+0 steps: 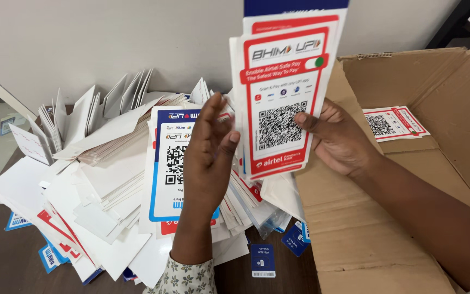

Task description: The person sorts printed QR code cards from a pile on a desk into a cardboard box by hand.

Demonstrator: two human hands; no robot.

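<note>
Red-bordered code cards (278, 103) stand upright in the right hand (338, 139), thumb clamped on their face, above the cardboard box (409, 179). Left hand (208, 158) hovers open, fingers spread, over the card heap (110, 179) on the bench (6, 261).

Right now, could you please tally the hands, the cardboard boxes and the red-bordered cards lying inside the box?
Hands: 2, left hand open, right hand holding a stack of code cards
Cardboard box: 1
Red-bordered cards in the box: 2, overlapping
Total: 5
</note>
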